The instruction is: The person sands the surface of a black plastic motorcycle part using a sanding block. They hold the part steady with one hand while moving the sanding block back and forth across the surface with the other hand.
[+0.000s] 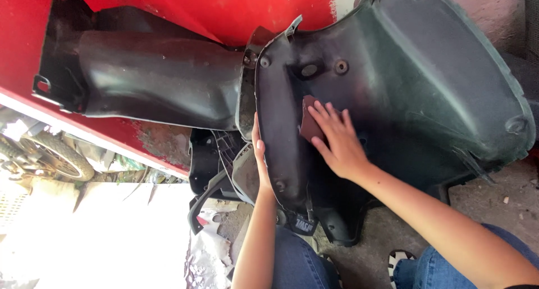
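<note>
Your right hand (337,143) lies flat on the inner face of the large panel (426,81), and the small pad (310,120) sits under its fingertips, just left of the palm. Your left hand (261,160) grips the panel's left edge. Left of that edge, a second moulded panel (157,78) leans against the wall (224,8) behind it. A wheel (53,154) lies at the far left. Your knees are nearest you, below the large panel.
</note>
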